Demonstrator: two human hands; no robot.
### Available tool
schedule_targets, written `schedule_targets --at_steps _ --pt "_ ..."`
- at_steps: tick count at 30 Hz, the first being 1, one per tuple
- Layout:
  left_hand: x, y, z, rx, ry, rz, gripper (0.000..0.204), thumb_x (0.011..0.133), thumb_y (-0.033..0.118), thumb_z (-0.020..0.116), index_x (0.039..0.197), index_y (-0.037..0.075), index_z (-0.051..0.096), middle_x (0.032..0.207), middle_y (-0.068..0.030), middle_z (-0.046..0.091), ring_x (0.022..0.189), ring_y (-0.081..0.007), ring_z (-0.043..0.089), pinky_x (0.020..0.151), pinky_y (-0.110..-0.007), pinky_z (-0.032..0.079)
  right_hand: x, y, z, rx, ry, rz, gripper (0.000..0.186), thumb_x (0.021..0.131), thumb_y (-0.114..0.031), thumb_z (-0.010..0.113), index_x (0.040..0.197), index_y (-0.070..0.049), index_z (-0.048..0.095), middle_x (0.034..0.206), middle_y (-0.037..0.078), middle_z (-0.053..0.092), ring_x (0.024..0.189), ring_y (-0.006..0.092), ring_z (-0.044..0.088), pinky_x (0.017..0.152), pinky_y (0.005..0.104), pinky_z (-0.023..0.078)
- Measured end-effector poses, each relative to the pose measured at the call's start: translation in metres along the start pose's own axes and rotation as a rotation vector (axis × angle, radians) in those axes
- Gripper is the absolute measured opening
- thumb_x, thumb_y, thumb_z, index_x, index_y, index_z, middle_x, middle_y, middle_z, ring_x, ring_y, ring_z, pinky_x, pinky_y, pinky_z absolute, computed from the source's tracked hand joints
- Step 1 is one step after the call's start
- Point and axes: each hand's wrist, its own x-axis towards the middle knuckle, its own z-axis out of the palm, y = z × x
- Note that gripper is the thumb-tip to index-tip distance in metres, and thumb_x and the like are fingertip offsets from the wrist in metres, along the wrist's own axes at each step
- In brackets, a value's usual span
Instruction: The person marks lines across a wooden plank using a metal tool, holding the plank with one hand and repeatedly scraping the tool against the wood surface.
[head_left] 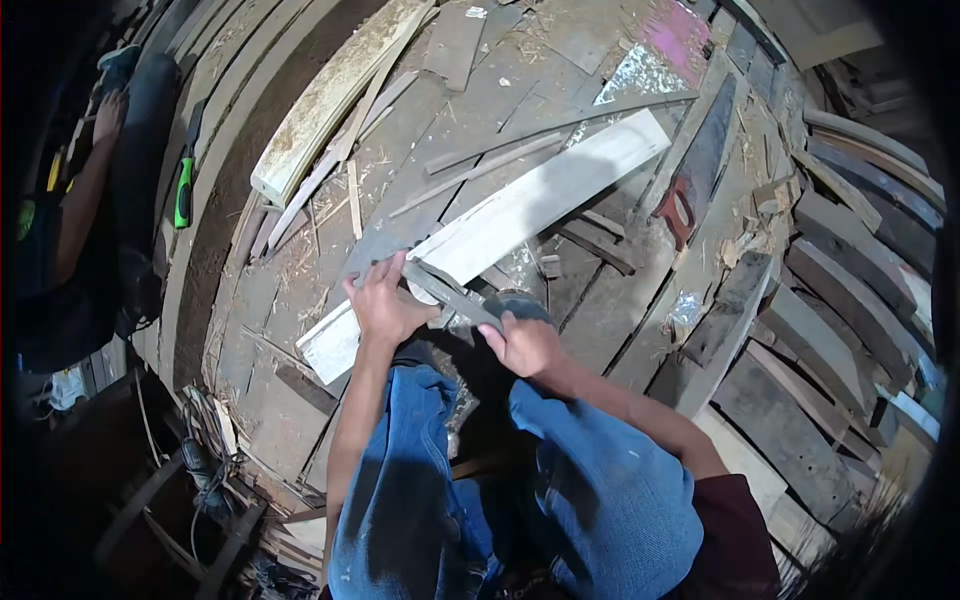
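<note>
My left hand [385, 305] is closed on the far end of a short grey piece [450, 295], apparently wood, its fingertips over a long white plank [555, 195] that slants across the floor. My right hand [515, 340] grips the near end of that grey piece, with the thumb along it. The piece lies at a slant across the plank, just above my knees in blue jeans. Some of its underside and the plank behind my left hand are hidden.
A handsaw [677, 210] lies at right beside stacked curved boards [850, 270]. A pale beam [330, 110] and offcuts lie at top left. A green-handled chisel [184, 190] rests near another person's arm [80, 200]. A power tool and cables [210, 465] are at lower left.
</note>
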Motion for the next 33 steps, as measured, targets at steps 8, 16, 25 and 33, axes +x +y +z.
schedule_targets --at_steps 8,16,25,33 --pt "0.005 0.01 0.004 -0.029 -0.039 -0.004 0.096 0.044 0.043 0.084 0.13 0.01 0.058 0.12 -0.0108 0.064 0.115 -0.0242 0.056 0.107 -0.048 0.025 0.026 0.166 -0.114 -0.022 0.639 0.547 0.054 0.099 -0.045 0.045 0.079 0.001 0.065 0.066 0.027 0.062 0.066 0.0466 0.063 0.057 0.0545 0.048" --pt "0.002 0.0 0.002 -0.015 -0.003 -0.008 0.098 0.043 0.044 0.083 0.13 0.008 0.058 0.119 -0.0118 0.064 0.115 -0.0223 0.057 0.107 -0.049 0.024 0.012 0.037 -0.047 -0.01 0.256 0.117 0.047 0.098 -0.045 0.045 0.086 -0.001 0.056 0.064 0.026 0.061 0.063 0.0473 0.062 0.059 0.057 0.049" --pt "0.007 0.006 -0.003 0.076 0.08 0.067 0.093 0.043 0.043 0.085 0.124 0.007 0.06 0.111 -0.0131 0.067 0.109 -0.0273 0.06 0.105 -0.053 0.027 0.04 0.146 -0.112 0.13 0.647 0.576 0.06 0.101 -0.045 0.037 0.091 0.006 0.067 0.088 0.032 0.064 0.089 0.0484 0.061 0.082 0.0526 0.047" --pt "-0.001 0.017 -0.018 0.127 -0.125 0.031 0.097 0.052 0.062 0.081 0.127 0.004 0.055 0.112 -0.0152 0.065 0.112 -0.0328 0.058 0.105 -0.066 0.02 0.03 0.121 -0.056 0.712 0.879 0.313 0.043 0.1 -0.037 0.05 0.099 0.004 0.063 0.074 0.011 0.062 0.078 0.0188 0.06 0.073 0.0338 0.047"
